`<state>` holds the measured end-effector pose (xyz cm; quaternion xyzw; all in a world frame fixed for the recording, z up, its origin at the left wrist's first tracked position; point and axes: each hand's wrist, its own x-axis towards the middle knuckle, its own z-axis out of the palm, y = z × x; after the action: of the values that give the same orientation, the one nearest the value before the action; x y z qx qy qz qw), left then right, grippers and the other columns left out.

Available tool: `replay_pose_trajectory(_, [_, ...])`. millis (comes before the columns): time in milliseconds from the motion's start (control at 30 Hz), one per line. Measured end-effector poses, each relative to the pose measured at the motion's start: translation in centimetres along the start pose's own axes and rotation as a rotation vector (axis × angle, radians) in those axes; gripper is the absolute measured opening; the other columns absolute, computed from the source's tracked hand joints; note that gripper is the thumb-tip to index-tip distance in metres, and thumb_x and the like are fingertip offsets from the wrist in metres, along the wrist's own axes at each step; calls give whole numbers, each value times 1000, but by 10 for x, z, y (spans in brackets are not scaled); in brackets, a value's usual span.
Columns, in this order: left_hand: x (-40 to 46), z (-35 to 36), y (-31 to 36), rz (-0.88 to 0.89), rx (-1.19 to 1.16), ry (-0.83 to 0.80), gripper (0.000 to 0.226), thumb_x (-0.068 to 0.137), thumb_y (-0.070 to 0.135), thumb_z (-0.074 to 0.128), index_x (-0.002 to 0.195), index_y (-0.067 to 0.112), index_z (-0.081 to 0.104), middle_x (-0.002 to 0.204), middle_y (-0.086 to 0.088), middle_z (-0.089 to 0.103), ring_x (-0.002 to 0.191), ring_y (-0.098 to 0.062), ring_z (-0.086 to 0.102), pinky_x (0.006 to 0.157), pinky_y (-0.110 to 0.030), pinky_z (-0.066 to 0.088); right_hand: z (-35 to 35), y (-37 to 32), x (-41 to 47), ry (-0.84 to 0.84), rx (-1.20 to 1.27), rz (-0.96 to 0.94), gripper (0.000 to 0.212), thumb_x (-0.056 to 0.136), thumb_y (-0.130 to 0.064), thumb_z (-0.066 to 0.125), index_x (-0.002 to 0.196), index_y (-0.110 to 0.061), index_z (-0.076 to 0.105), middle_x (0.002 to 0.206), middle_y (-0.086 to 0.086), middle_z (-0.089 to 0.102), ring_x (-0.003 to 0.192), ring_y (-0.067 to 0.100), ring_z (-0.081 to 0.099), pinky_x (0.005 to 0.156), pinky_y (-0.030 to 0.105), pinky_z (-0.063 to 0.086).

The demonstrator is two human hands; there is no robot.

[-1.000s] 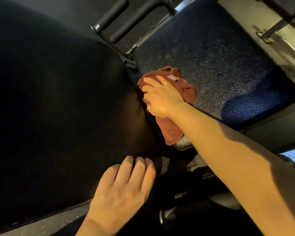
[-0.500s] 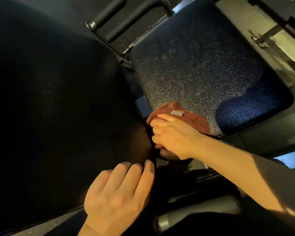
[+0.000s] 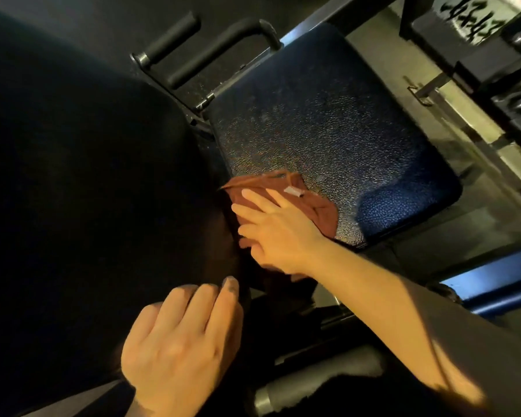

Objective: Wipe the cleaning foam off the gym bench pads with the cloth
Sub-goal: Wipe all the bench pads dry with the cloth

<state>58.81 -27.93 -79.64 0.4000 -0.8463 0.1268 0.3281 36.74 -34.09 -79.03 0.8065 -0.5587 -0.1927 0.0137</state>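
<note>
The big black back pad fills the left, and the left hand has stayed braced on its lower edge, fingers straight and close together. Beside it the blue seat pad shines wet and speckled. Half a second ago the right hand had dragged the cloth down to the seat's near corner; now it has pushed back up along the gap between the pads — another stroke, so wiping looks underway rather than finished. Its fingers lie spread and flat, pressing the rust-red cloth onto the seat's near left edge. The black handles and frame crowd the far corner — likely awkward to reach.
</note>
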Motion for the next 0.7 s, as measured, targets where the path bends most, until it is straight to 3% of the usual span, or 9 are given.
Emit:
replay_pose_trajectory(100, [5, -2, 5, -60, -40, 36, 11, 85, 22, 66, 84, 17, 76, 69, -2, 66, 60, -22, 62, 57, -31, 29, 3, 10, -33, 79, 11, 95, 49, 86, -41, 42, 130, -26, 58, 148, 1, 43, 139, 26, 34, 111, 47, 27])
replay_pose_trajectory(167, [8, -2, 6, -73, -47, 68, 11, 84, 21, 67, 83, 16, 77, 67, 0, 66, 56, -22, 63, 56, -30, 30, -10, 30, -40, 200, 12, 247, 51, 86, -42, 36, 129, -27, 59, 143, 1, 49, 134, 26, 42, 107, 44, 27])
replay_pose_trajectory(333, [10, 2, 8, -67, -56, 98, 9, 83, 20, 70, 82, 16, 78, 68, 0, 68, 56, -21, 63, 54, -30, 31, -49, 117, -40, 255, -144, 667, 64, 89, -49, 21, 147, -26, 36, 157, 5, 25, 145, 28, 19, 115, 50, 11])
replay_pose_trajectory(467, [9, 2, 7, -17, -41, 82, 11, 85, 19, 67, 83, 16, 78, 67, 0, 66, 57, -20, 65, 50, -29, 36, -54, 128, -9, 235, -182, 800, 73, 89, -65, 25, 150, -23, 26, 159, 11, 15, 146, 37, 7, 113, 59, 0])
replay_pose_trajectory(567, [10, 5, 8, -48, -17, 99, 8, 82, 19, 69, 80, 16, 77, 64, 0, 64, 55, -20, 63, 53, -29, 30, -48, 94, 26, 165, -212, 666, 72, 88, -65, 29, 148, -25, 29, 158, 9, 17, 144, 40, 7, 112, 62, -3])
replay_pose_trajectory(700, [9, 7, 10, -66, -9, 101, 10, 83, 21, 67, 78, 17, 74, 63, 0, 62, 57, -21, 60, 53, -32, 28, -13, 12, 41, 35, -185, 237, 55, 95, -50, 32, 144, -26, 36, 160, 5, 14, 146, 35, 1, 114, 59, -6])
